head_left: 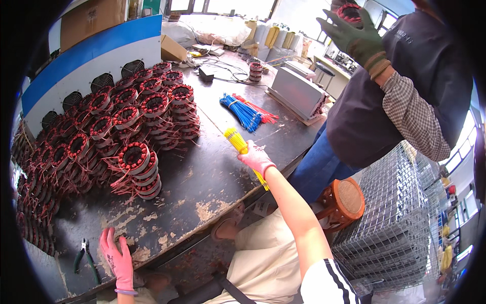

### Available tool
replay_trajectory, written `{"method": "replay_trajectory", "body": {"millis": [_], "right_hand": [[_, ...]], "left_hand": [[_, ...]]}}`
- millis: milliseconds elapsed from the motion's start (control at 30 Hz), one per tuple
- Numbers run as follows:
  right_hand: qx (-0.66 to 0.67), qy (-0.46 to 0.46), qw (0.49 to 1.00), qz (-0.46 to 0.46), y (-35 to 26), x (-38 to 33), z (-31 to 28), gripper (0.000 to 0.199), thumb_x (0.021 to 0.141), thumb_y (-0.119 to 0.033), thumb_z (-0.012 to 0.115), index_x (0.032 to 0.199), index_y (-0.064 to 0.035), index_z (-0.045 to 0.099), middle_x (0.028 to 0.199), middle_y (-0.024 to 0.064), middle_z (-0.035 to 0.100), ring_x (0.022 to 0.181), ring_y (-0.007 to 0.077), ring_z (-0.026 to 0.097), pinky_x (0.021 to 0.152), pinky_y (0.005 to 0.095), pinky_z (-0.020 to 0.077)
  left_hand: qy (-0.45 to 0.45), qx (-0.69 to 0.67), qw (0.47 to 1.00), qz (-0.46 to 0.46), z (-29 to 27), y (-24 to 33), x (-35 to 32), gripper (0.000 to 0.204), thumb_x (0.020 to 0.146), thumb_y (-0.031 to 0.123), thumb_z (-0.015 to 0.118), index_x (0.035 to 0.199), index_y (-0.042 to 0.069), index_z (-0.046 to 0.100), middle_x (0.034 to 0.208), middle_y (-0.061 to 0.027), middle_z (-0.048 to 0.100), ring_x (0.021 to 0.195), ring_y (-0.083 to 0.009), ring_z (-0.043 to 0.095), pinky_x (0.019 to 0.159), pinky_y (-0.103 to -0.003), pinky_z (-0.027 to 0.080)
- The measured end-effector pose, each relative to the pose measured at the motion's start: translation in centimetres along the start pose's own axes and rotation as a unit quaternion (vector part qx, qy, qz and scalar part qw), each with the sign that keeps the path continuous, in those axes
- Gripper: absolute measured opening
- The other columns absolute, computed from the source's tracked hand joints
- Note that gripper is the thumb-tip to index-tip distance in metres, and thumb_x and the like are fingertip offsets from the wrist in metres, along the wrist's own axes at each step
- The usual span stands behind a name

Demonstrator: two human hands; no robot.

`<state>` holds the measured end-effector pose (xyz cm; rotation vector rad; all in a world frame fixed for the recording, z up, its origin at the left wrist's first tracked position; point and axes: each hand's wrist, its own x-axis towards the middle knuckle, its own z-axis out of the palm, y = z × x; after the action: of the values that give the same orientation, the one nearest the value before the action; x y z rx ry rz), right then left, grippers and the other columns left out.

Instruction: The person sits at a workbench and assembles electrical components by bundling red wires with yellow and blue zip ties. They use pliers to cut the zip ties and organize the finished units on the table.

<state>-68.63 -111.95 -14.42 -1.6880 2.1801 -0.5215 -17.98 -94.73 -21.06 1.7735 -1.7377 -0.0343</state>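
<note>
My right hand (256, 158), in a pink glove, is closed round a bundle of thin yellow wires (234, 138) above the table near its front edge. The bundle sticks out past both sides of the fist. My left hand (117, 258), also gloved in pink, rests at the near left edge of the table with its fingers apart, holding nothing. Beside it lie green-handled cutting pliers (86, 259), jaws pointing away. Beyond my right hand lie a tied bundle of blue wires (243, 114) and a bundle of red wires (260, 110).
Many stacked motor stators (134, 158) with red windings fill the table's left side before a blue-and-white panel (86, 68). A co-worker (395, 86) stands at right, a dark-gloved hand raised with a stator. A wooden stool (347, 200) and wire-mesh cages (390, 228) stand at right.
</note>
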Motion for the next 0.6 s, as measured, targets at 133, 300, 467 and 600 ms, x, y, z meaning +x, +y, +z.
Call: {"method": "replay_trajectory", "body": {"millis": [133, 300, 467, 600], "right_hand": [[-0.074, 0.014, 0.996, 0.049, -0.3, 1.7, 1.9, 0.049, 0.081, -0.032, 0.070, 0.118, -0.0059, 0.050, 0.112, 0.0220, 0.067, 0.108, 0.0381, 0.064, 0.092, 0.0459, 0.0499], [-0.095, -0.008, 0.994, 0.055, -1.0, 2.4, 3.8, 0.054, 0.085, -0.040, 0.071, 0.119, -0.0047, 0.049, 0.116, 0.0228, 0.064, 0.109, 0.0370, 0.064, 0.091, 0.0466, 0.0515], [-0.203, 0.009, 0.976, 0.083, -4.0, 0.2, 5.6, 0.084, 0.083, -0.070, 0.058, 0.135, -0.0046, 0.047, 0.132, 0.0174, 0.053, 0.121, 0.0339, 0.056, 0.095, 0.0517, 0.0481], [-0.184, 0.011, 0.982, 0.046, -3.4, -0.5, 0.4, 0.080, 0.093, -0.067, 0.042, 0.137, -0.0002, 0.048, 0.140, 0.0204, 0.048, 0.133, 0.0350, 0.045, 0.107, 0.0499, 0.0363]], "left_hand": [[-0.004, 0.006, 1.000, -0.012, -0.2, 0.1, 0.2, 0.041, 0.099, 0.018, 0.056, 0.135, 0.000, 0.052, 0.141, -0.0179, 0.046, 0.133, -0.0339, 0.041, 0.113, -0.043, 0.031], [0.001, -0.010, 1.000, -0.017, -0.3, -0.2, 0.1, 0.042, 0.097, 0.017, 0.058, 0.134, 0.000, 0.052, 0.141, -0.0180, 0.046, 0.133, -0.0348, 0.040, 0.112, -0.044, 0.031], [0.012, -0.010, 1.000, -0.015, -0.3, -0.1, 0.1, 0.042, 0.095, 0.016, 0.060, 0.133, 0.000, 0.052, 0.140, -0.0181, 0.047, 0.133, -0.0352, 0.041, 0.112, -0.045, 0.031], [0.006, -0.020, 1.000, -0.013, 0.0, 0.5, 0.1, 0.042, 0.095, 0.016, 0.060, 0.133, 0.000, 0.052, 0.140, -0.0181, 0.048, 0.133, -0.0350, 0.041, 0.112, -0.045, 0.031]]}}
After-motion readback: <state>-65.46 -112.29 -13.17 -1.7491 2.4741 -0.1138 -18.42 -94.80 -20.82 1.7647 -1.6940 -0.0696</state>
